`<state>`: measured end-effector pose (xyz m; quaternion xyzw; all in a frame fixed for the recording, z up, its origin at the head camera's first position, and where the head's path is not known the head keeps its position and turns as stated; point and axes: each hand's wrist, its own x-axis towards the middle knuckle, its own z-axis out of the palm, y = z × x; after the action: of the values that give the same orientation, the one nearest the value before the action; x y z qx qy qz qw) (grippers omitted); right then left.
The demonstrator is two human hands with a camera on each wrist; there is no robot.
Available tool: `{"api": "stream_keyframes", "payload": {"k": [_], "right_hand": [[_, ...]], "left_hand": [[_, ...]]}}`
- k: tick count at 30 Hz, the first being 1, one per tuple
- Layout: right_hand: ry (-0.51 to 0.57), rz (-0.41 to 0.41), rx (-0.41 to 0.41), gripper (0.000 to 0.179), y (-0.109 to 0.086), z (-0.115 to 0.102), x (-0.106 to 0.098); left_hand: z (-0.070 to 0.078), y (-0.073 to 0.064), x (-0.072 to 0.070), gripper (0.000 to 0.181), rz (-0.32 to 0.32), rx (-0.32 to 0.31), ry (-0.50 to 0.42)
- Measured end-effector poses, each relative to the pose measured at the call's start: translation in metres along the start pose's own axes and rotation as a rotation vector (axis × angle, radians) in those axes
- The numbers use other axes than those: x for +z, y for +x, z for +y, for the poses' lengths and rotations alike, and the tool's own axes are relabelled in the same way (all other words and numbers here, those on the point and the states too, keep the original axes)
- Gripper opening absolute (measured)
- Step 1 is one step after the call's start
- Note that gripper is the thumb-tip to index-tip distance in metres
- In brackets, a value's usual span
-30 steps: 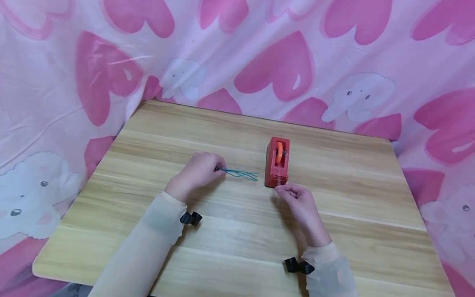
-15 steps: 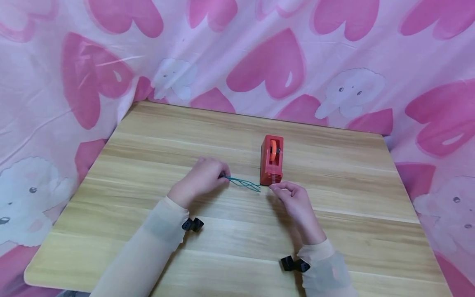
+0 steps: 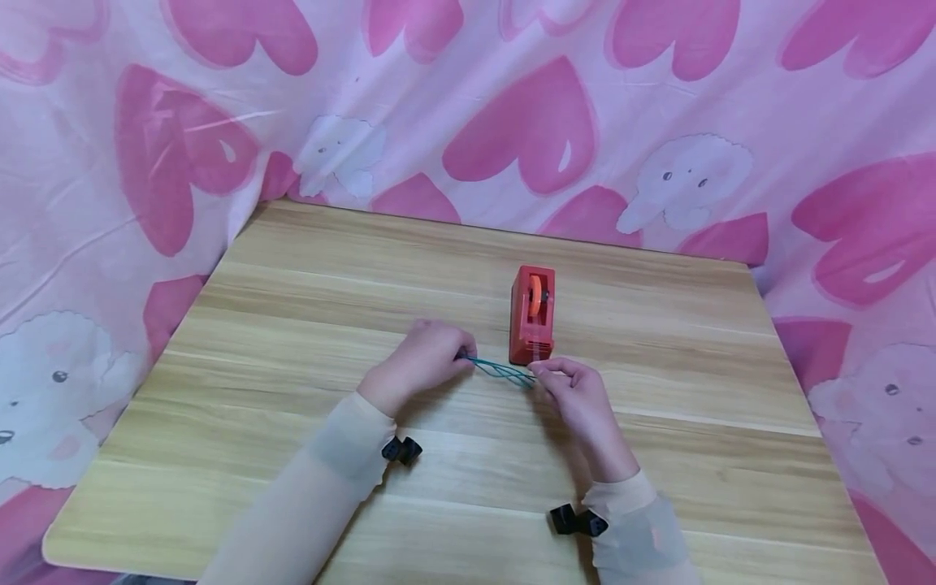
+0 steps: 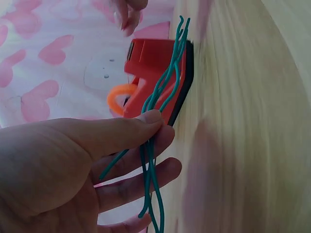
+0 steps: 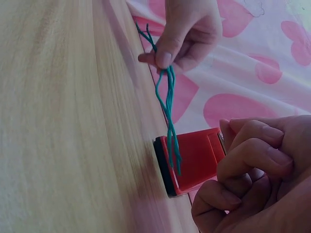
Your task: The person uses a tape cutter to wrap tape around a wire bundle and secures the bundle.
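Note:
My left hand pinches a small bundle of thin green wires between thumb and forefinger; its other fingers lie loosely behind them. The wires' loose ends point right, just in front of a red tape dispenser. That dispenser stands upright on the table and carries a tape roll with an orange core. At the dispenser's front, my right hand pinches the end of a clear tape strip, its other fingers curled. The wire ends reach close to the right fingertips; whether they touch the tape cannot be told.
The wood-grain table spreads around both hands. A pink curtain with hearts hangs along its back and sides. A small black device sits at the left wrist, another black device at the right.
My left hand has carried the green wires rightward and nearer to me, closing in on the right fingertips. The right hand keeps its grip at the dispenser's front. The head view has shifted slightly.

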<state>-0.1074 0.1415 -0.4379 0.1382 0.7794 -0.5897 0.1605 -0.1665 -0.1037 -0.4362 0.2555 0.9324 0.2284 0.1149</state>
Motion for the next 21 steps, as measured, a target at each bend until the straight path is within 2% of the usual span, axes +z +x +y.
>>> {"api": "stream_keyframes", "payload": {"k": [10,15,21], "right_hand": [[0.024,-0.003,0.026,0.031,0.000,-0.001,0.003],[0.035,0.007,-0.013,0.029,-0.001,-0.001,0.004],[0.044,-0.012,-0.021,0.028,-0.004,-0.001,0.006]], "left_hand": [[0.018,0.011,0.014,0.005,0.039,-0.001,-0.058],[0.026,0.017,0.018,0.008,0.082,0.015,-0.028],[0.034,0.022,0.021,0.008,0.075,0.007,-0.021]]}}
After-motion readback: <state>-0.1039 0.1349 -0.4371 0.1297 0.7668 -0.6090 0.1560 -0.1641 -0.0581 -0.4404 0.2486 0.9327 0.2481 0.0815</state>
